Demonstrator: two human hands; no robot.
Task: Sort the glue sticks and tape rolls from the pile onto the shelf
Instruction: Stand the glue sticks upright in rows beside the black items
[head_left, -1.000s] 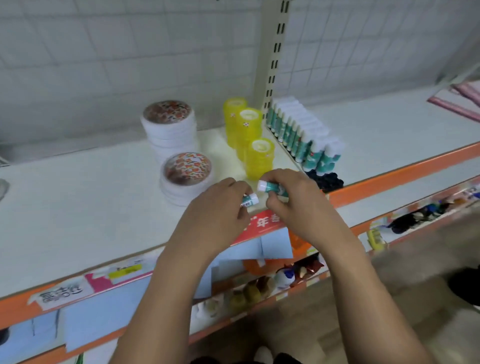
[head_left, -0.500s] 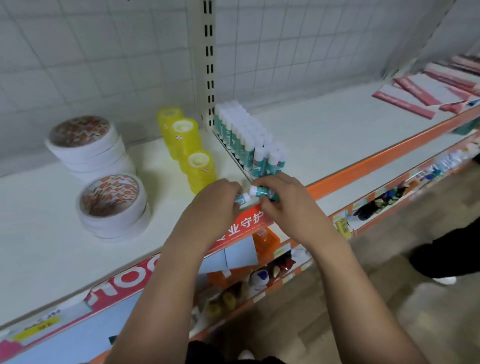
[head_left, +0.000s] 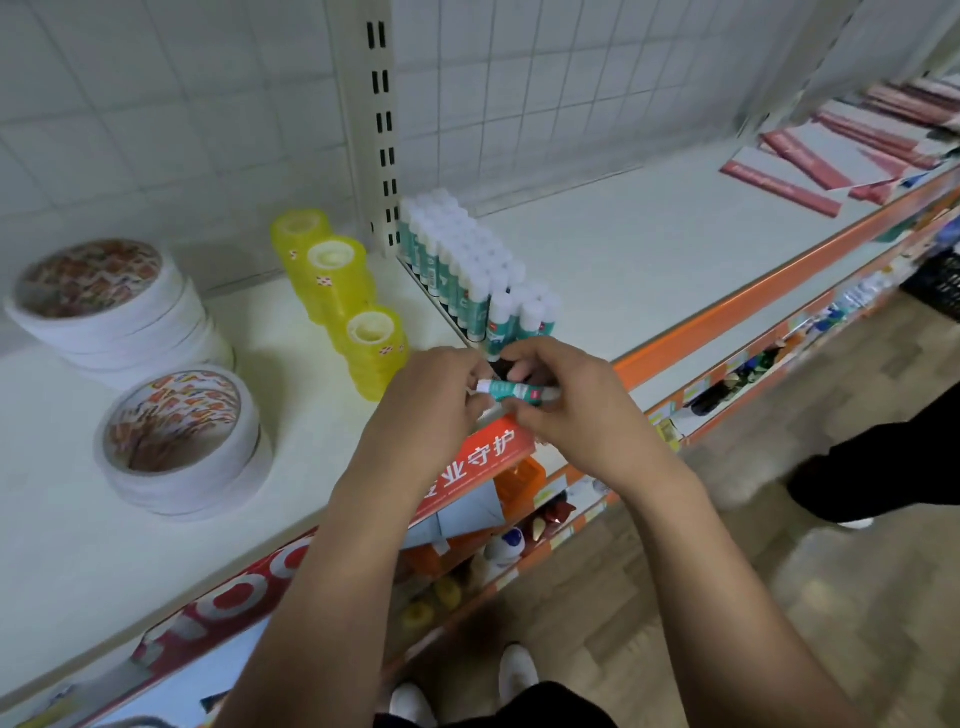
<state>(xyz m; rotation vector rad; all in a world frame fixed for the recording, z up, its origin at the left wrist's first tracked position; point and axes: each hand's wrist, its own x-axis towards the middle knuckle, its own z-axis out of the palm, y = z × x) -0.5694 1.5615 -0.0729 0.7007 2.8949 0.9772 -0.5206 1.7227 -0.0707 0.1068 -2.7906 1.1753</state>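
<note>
Over the front edge of the shelf (head_left: 649, 249), both hands hold one glue stick (head_left: 514, 391) between them, above the orange price rail. The stick lies flat. Its long axis runs left to right along the shelf edge, with the right end dipping a little. Its body is teal with a small red mark, and both ends are white.

The left hand (head_left: 431, 405) has its fingers curled in against the left end. The right hand (head_left: 576, 410) has its fingers curled round the right end, gripping it from above and below. The exact contact on each side is hidden behind the knuckles. I cannot tell which end is the cap. A pale sliver just below the stick, between the two hands, is too blurred to name.

Just behind the hands stands the row of glue sticks (head_left: 462, 270). They are upright with white caps on top, running back towards the slotted post (head_left: 376, 130). The bottoms of the nearest ones are covered by the right hand.

Left of the row, the yellow tape rolls (head_left: 337, 280) stand in three stacks, and the nearest stack is partly hidden by the left hand. Further left are the white tape rolls (head_left: 176, 441), in two stacks with patterned cores.

At the far right of the shelf lie red and white flat packs (head_left: 810, 166), smeared by blur. A dark trouser leg (head_left: 883, 467) is cut off at the right edge.
</note>
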